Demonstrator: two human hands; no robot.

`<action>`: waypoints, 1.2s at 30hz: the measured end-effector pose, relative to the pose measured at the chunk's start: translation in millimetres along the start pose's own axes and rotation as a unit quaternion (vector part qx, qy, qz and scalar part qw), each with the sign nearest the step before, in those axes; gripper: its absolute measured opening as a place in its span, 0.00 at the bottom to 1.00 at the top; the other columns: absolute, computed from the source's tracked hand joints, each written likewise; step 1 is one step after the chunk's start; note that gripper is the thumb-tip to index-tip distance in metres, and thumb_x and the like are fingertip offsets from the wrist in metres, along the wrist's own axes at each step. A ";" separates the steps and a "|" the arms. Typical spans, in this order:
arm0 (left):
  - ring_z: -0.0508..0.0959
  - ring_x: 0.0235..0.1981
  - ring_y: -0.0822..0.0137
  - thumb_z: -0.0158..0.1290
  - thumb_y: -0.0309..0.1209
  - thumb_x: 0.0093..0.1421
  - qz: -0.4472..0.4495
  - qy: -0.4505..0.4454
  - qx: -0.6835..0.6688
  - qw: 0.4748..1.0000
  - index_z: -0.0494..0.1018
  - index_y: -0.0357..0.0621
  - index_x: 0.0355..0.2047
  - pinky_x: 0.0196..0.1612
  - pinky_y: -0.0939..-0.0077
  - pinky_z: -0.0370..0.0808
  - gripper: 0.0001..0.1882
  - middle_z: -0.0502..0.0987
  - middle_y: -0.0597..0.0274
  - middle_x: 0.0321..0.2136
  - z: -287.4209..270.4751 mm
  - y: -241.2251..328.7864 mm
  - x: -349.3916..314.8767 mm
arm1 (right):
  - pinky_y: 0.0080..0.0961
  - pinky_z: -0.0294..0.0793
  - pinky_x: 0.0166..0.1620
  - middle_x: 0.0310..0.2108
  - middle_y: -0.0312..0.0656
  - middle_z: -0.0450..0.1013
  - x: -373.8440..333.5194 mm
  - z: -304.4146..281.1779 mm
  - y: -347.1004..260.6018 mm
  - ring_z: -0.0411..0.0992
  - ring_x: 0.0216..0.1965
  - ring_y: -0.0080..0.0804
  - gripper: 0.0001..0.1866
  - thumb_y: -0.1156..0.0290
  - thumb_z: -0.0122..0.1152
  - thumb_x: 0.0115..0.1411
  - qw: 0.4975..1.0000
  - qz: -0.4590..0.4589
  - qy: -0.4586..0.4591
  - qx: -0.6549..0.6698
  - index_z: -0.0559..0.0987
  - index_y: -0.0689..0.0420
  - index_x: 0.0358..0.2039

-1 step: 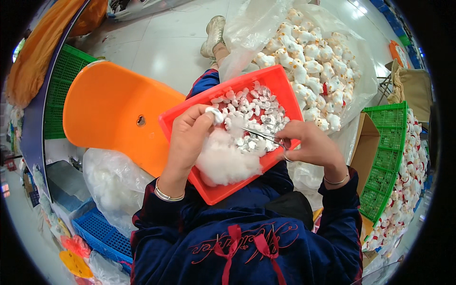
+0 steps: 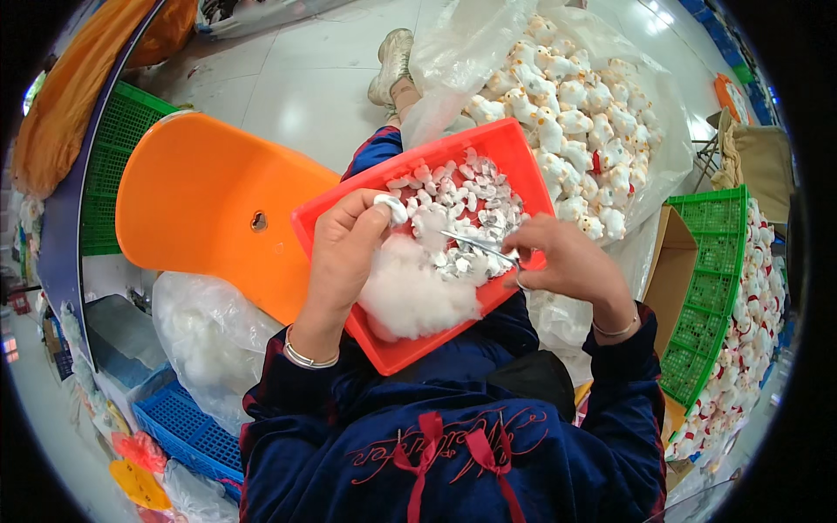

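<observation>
My left hand point(image 2: 344, 248) is closed, pinching a small white fabric piece point(image 2: 392, 209) between thumb and fingertips above the left side of a red plastic tray point(image 2: 324, 209). My right hand point(image 2: 562, 254) is closed around the ring handles of slender metal forceps point(image 2: 478, 241). Their tip points left, at a wisp of white stuffing above the tray. A large fluffy clump of stuffing point(image 2: 417, 296) fills the tray's near left part. Many small white and silvery pieces point(image 2: 471, 196) lie across the rest. The tray sits over my lap.
An orange chair point(image 2: 209, 192) stands at left, with a clear bag of stuffing point(image 2: 209, 331) and a blue basket point(image 2: 187, 423) nearer. Ahead right, a clear plastic bag point(image 2: 658, 170) holds many white plush toys point(image 2: 575, 122). A green crate point(image 2: 702, 305) and cardboard box point(image 2: 671, 261) stand at right.
My right hand and the forceps have shifted very slightly; the forceps' tip sits a little farther left and up. My left hand has barely moved and keeps the white piece.
</observation>
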State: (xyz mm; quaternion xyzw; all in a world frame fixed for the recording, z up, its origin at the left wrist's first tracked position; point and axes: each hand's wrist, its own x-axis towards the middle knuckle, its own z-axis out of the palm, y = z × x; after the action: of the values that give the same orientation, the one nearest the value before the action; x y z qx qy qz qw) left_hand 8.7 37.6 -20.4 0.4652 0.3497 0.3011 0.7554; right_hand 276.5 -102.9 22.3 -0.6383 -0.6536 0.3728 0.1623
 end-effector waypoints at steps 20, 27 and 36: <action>0.71 0.29 0.75 0.46 0.38 0.72 -0.032 0.022 -0.179 0.983 0.75 0.42 0.39 0.33 0.80 0.68 0.14 0.75 0.66 0.31 13.6 1.0 -5.9 | 0.26 0.74 0.38 0.27 0.38 0.76 -14.3 -5.0 25.4 0.76 0.30 0.27 0.21 0.69 0.81 0.48 0.971 -0.077 -0.075 0.214 0.85 0.61 0.42; 0.66 0.23 0.77 0.44 0.40 0.74 -0.056 0.002 -0.295 0.954 0.73 0.45 0.41 0.27 0.82 0.65 0.14 0.69 0.70 0.25 49.1 1.8 -12.4 | 0.29 0.74 0.34 0.27 0.41 0.77 1.4 27.8 -12.8 0.74 0.26 0.33 0.19 0.61 0.78 0.51 0.978 -0.010 -0.120 0.171 0.83 0.62 0.36; 0.63 0.21 0.78 0.42 0.40 0.74 -0.025 0.151 -0.164 0.975 0.71 0.47 0.37 0.23 0.82 0.61 0.14 0.66 0.71 0.23 52.8 9.7 -8.8 | 0.40 0.72 0.54 0.44 0.48 0.73 -14.8 0.0 -37.3 0.69 0.51 0.49 0.32 0.60 0.77 0.46 0.991 -0.103 0.059 -0.053 0.79 0.60 0.50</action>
State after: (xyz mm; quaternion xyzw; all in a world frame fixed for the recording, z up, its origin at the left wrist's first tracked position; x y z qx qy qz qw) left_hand 45.1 8.4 7.7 0.2753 0.4168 0.4024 0.7672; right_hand 251.8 -113.6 52.1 -0.5962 -0.7241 0.2803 0.2043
